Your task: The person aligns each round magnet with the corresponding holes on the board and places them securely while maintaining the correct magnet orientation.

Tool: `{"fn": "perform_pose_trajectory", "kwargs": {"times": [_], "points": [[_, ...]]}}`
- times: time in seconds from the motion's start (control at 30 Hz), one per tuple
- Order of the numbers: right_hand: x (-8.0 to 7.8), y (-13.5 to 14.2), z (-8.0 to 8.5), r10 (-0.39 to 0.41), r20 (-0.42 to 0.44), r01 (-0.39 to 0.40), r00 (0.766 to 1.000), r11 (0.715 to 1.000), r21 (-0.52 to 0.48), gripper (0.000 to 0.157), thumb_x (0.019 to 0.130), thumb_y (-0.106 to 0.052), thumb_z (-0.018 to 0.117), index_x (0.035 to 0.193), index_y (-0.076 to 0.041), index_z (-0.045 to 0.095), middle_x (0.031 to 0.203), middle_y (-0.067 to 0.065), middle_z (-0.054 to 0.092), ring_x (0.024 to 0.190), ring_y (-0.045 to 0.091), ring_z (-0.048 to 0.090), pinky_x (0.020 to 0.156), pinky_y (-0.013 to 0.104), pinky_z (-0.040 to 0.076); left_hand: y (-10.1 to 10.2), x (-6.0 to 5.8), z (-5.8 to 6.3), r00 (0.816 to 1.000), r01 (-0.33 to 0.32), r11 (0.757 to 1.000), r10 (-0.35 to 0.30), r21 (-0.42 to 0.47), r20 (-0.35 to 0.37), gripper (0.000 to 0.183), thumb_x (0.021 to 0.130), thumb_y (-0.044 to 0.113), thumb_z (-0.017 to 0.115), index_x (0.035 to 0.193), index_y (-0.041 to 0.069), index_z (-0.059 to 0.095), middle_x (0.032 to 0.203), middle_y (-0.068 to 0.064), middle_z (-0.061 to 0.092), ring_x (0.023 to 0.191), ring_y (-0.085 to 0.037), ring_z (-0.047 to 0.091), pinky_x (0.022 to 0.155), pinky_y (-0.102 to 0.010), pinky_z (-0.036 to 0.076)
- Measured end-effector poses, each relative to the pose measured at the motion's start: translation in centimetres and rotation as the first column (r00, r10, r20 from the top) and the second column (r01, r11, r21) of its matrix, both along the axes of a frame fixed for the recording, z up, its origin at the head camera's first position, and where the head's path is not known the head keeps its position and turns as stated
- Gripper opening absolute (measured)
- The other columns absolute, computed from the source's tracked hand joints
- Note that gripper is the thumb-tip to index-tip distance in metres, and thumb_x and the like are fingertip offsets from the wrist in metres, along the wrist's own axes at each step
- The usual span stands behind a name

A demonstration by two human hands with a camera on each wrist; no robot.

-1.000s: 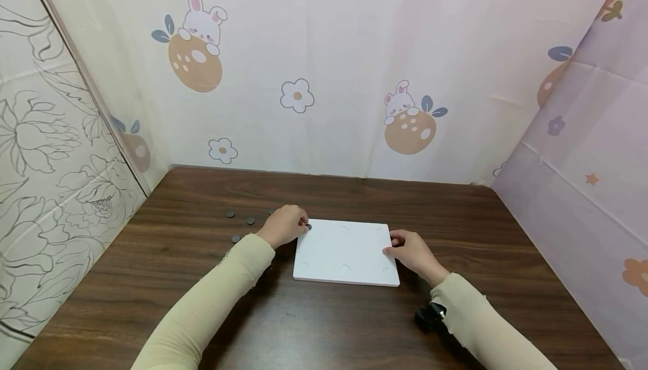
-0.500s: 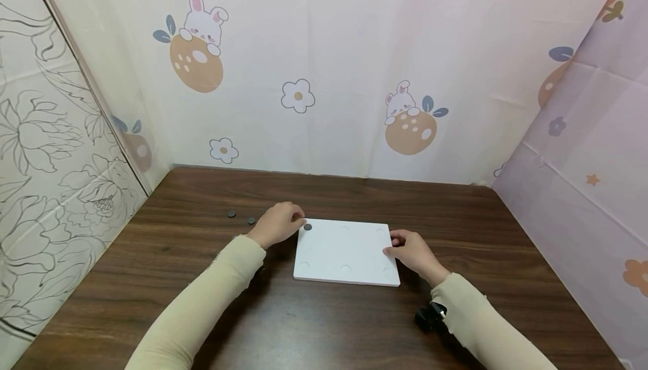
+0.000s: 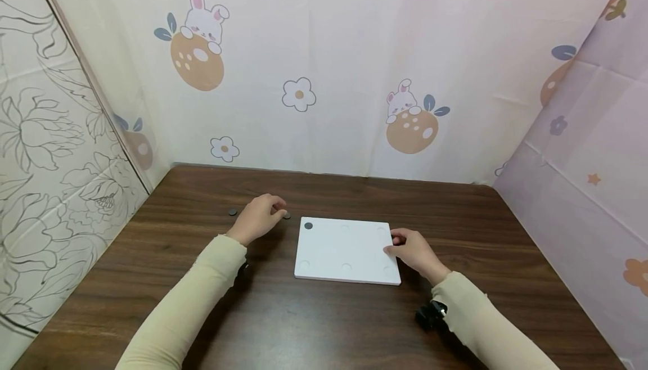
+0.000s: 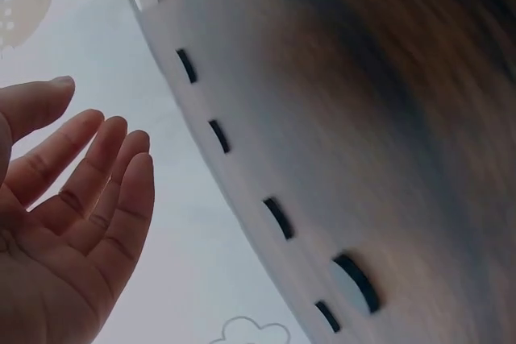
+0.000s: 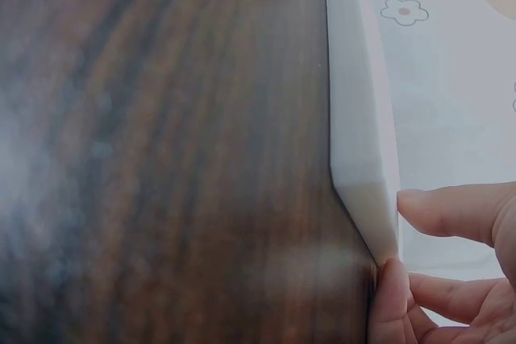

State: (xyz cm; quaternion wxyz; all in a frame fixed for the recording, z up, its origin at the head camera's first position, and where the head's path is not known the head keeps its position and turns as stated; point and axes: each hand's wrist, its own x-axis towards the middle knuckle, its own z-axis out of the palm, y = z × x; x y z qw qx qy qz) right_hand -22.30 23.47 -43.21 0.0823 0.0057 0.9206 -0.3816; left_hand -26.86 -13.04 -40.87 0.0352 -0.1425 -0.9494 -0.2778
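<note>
A white rectangular board (image 3: 349,252) with shallow round recesses lies flat on the table. One dark round disc (image 3: 308,226) sits in its far left recess. My left hand (image 3: 258,218) hovers left of the board, fingers relaxed and thumb apart, holding nothing; the left wrist view shows that open palm (image 4: 81,223). Just beyond its fingertips a loose disc (image 3: 287,215) lies on the wood. My right hand (image 3: 412,251) grips the board's right edge, thumb on top. In the right wrist view its fingers (image 5: 391,300) press against the board's side (image 5: 355,102).
Left of my left hand another disc (image 3: 232,212) lies on the brown wooden table (image 3: 324,325). Several discs (image 4: 278,218) stand out in the left wrist view, some hidden by the arm in the head view. A printed curtain (image 3: 334,134) hangs behind the table.
My left hand has let go of the disc in the board's far left recess and moved left, away from the board. The right hand has stayed on the board's edge.
</note>
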Motion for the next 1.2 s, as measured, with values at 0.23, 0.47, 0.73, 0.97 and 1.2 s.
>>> {"fn": "perform_pose_trajectory", "kwargs": {"times": [0.23, 0.47, 0.73, 0.97, 1.2], "points": [[0.0, 0.0, 0.0, -0.006, 0.002, 0.006, 1.000, 1.000, 0.008, 0.052, 0.081, -0.015, 0.068, 0.126, 0.003, 0.049, 0.095, 0.009, 0.052, 0.085, 0.021, 0.047, 0.068, 0.028, 0.040, -0.6, -0.4, -0.6, 1.000, -0.001, 1.000, 0.001, -0.014, -0.002, 0.030, 0.088, 0.024, 0.062, 0.115, 0.010, 0.062, 0.111, -0.005, 0.058, 0.094, -0.019, 0.059, 0.078, -0.035, 0.050], [0.0, 0.0, 0.2, -0.009, 0.005, 0.009, 1.000, 1.000, 0.007, 0.052, 0.082, -0.016, 0.068, 0.126, 0.003, 0.049, 0.098, 0.010, 0.054, 0.086, 0.021, 0.047, 0.069, 0.028, 0.041, -0.3, -1.1, -0.9, 1.000, 0.008, 0.999, -0.007, -0.034, 0.030, 0.033, 0.087, 0.025, 0.063, 0.117, 0.010, 0.061, 0.116, -0.006, 0.057, 0.097, -0.022, 0.058, 0.080, -0.037, 0.049], [0.1, 0.0, 0.2, -0.005, 0.009, 0.005, 1.000, 1.000, -0.002, 0.052, 0.082, -0.016, 0.068, 0.127, 0.003, 0.048, 0.098, 0.011, 0.053, 0.086, 0.021, 0.047, 0.068, 0.027, 0.040, 0.1, -1.6, -1.2, 0.998, 0.016, 0.996, -0.011, -0.082, 0.058, 0.035, 0.086, 0.025, 0.065, 0.116, 0.010, 0.062, 0.114, -0.006, 0.059, 0.102, -0.022, 0.057, 0.084, -0.038, 0.048], [0.0, 0.0, 0.0, -0.007, 0.004, 0.007, 1.000, 1.000, -0.008, 0.051, 0.082, -0.015, 0.069, 0.125, 0.003, 0.050, 0.097, 0.010, 0.053, 0.085, 0.021, 0.047, 0.068, 0.027, 0.040, 0.6, -1.8, -1.3, 0.998, 0.019, 0.991, -0.011, -0.133, 0.059, 0.034, 0.084, 0.024, 0.067, 0.114, 0.009, 0.063, 0.112, -0.006, 0.060, 0.102, -0.022, 0.058, 0.086, -0.038, 0.047], [0.1, 0.1, 0.1, -0.003, -0.006, 0.002, 1.000, 1.000, -0.013, 0.052, 0.081, -0.015, 0.069, 0.125, 0.003, 0.050, 0.099, 0.010, 0.054, 0.086, 0.021, 0.047, 0.069, 0.028, 0.041, 0.9, -2.1, -1.5, 0.998, 0.024, 0.983, -0.012, -0.180, 0.069, 0.030, 0.083, 0.023, 0.068, 0.109, 0.008, 0.066, 0.107, -0.007, 0.061, 0.100, -0.022, 0.059, 0.085, -0.038, 0.048]]}}
